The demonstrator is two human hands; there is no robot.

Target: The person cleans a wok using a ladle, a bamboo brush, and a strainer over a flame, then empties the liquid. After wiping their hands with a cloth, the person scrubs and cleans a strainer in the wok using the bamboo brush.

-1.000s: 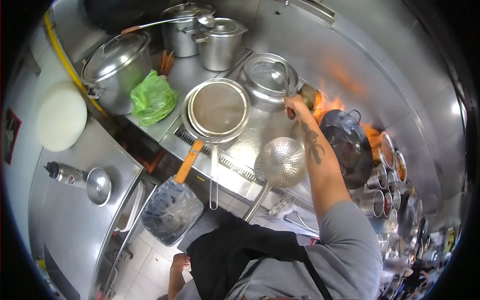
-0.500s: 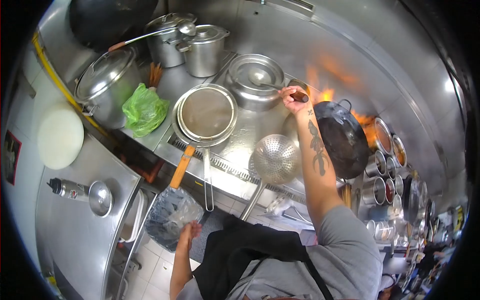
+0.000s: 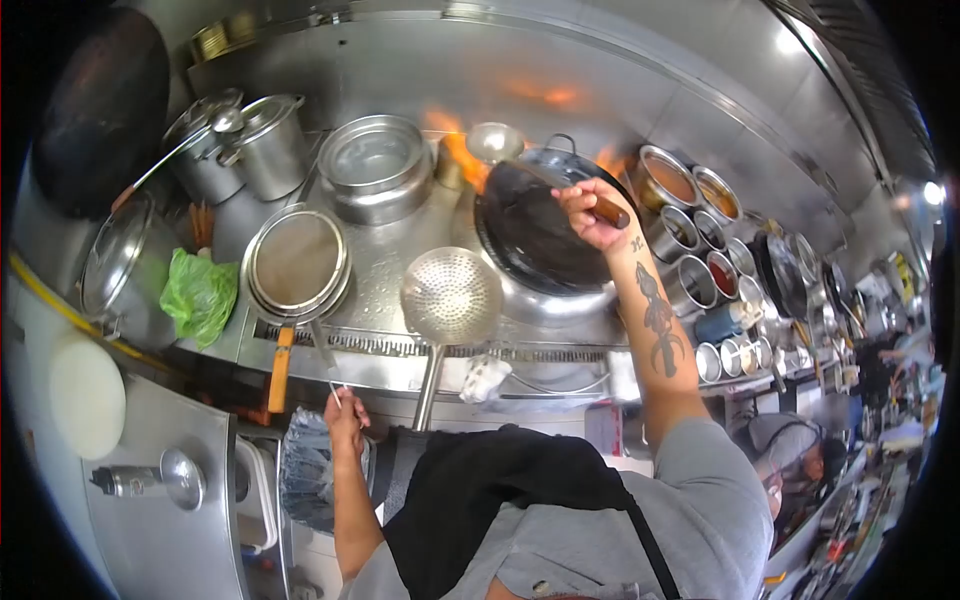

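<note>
My right hand (image 3: 598, 216) is closed round the brown wooden handle of a ladle (image 3: 496, 143), whose bowl hangs over the back left rim of the black wok (image 3: 530, 230). Flames rise behind the wok. Down at the stove's front edge, my left hand (image 3: 345, 415) is closed on the metal handle of the round strainer (image 3: 297, 262), which rests on a pan. A perforated skimmer (image 3: 451, 297) lies between the strainer and the wok, its handle pointing toward me. Behind it stands a wide metal pot (image 3: 374, 165).
Lidded pots (image 3: 268, 150) and a green plastic bag (image 3: 198, 298) are at the left. Metal containers of sauces (image 3: 690, 283) line the right. A lined bin (image 3: 308, 475) stands below the left counter (image 3: 185, 430). Another person (image 3: 785, 450) is at the far right.
The view has swung right. My right hand has carried the ladle from the wide pot to above the wok. My left hand has risen from beside the bin to the strainer's handle.
</note>
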